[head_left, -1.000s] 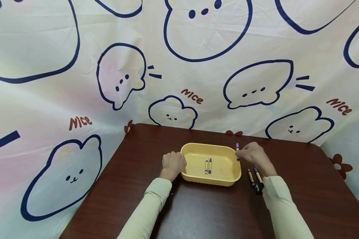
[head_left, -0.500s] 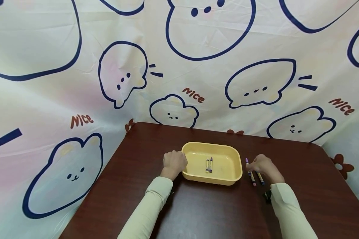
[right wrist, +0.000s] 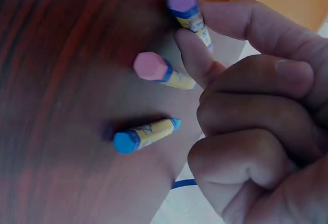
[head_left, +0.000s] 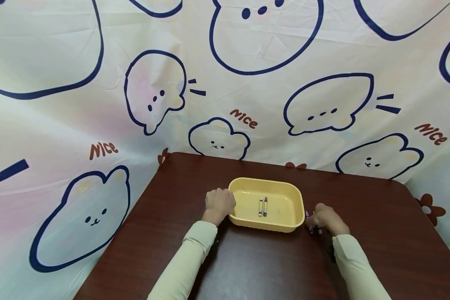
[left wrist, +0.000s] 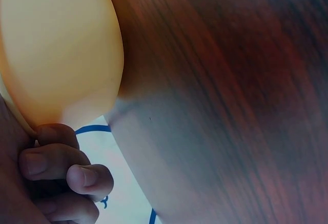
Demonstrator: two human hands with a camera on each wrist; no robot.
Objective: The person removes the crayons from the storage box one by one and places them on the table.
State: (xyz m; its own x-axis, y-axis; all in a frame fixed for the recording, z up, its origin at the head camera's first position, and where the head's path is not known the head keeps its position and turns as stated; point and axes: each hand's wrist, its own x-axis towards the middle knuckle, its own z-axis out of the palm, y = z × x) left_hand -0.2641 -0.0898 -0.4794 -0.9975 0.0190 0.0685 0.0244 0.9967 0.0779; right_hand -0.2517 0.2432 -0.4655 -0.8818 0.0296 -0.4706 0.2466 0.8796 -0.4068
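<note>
A yellow plastic tray (head_left: 266, 227) stands mid-table, with two crayons (head_left: 263, 207) side by side in it. At its left end my left hand (head_left: 220, 201) grips the rim, fingers curled; the tray's wall (left wrist: 61, 49) fills the upper left of the left wrist view. Just beyond the tray's right end is my right hand (head_left: 326, 218). In the right wrist view, its thumb and index finger pinch a purple crayon (right wrist: 190, 15), and its other fingers are folded. A pink crayon (right wrist: 159, 70) and a blue crayon (right wrist: 146, 136) lie next to it on the table.
The dark brown wooden table (head_left: 262, 266) extends around the tray. Behind it hangs a pale cloth (head_left: 165, 125) printed with bear outlines. A black item (head_left: 331, 253) shows at the right sleeve.
My right hand has brought the purple crayon from the tray's right rim down to the table, close to the pink and blue crayons. My left hand has stayed at the tray's left end.
</note>
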